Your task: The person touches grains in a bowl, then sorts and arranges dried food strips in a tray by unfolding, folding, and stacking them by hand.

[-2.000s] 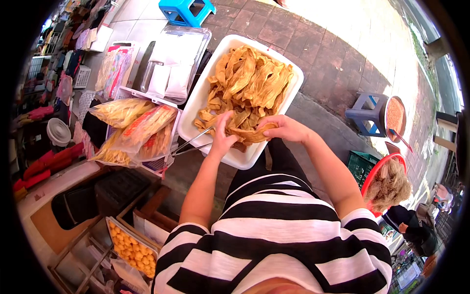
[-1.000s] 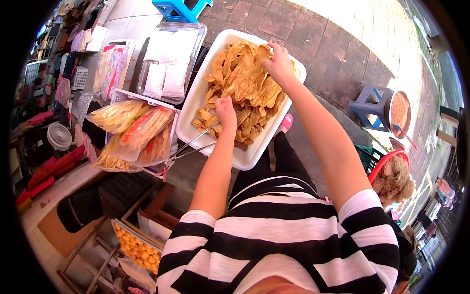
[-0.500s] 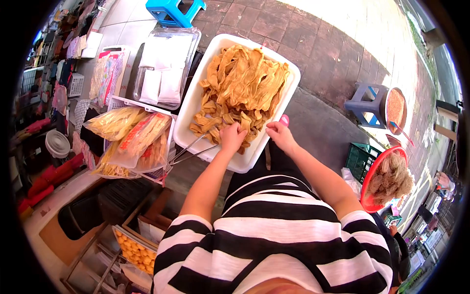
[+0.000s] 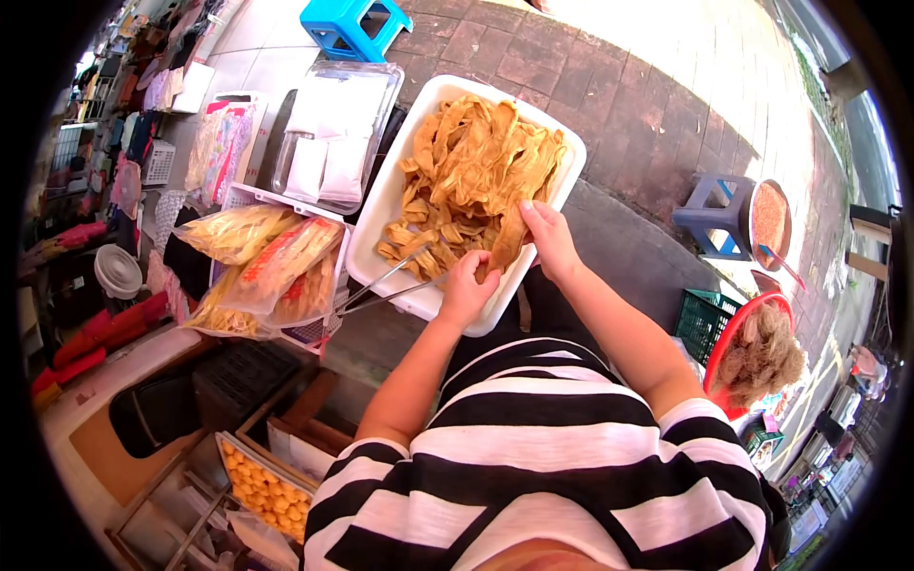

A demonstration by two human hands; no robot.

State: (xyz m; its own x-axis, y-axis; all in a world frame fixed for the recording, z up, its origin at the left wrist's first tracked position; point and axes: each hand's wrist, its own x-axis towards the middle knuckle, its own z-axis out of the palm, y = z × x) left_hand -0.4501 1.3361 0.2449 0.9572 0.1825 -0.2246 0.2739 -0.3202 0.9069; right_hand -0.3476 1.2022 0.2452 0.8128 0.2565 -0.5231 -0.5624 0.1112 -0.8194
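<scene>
A white plastic tub (image 4: pixel 379 209) holds a heap of golden-brown, limp, wrinkled food strips (image 4: pixel 486 152); I cannot tell their exact kind. One long strip (image 4: pixel 509 236) is stretched between my hands over the tub's near right part. My left hand (image 4: pixel 468 288) pinches its lower end close to the near rim. Higher up, my right hand (image 4: pixel 552 240) grips the other end between thumb and fingers. Metal tongs (image 4: pixel 379 297) lean over the left rim, their tips among the looser pieces, beside my left hand.
Bagged yellow strips (image 4: pixel 276 266) fill a basket on the left. Behind it stands a clear-lidded box (image 4: pixel 333 124) with white packets. A blue stool (image 4: pixel 354 29) is at the back. To the right are a grey stool (image 4: pixel 714 217), a pot (image 4: pixel 769 214) and a red basin (image 4: pixel 738 333).
My right hand has moved up and over the tub's right rim and now grips a strip. My left hand has shifted slightly right and nearer, with that strip stretched between both hands.
</scene>
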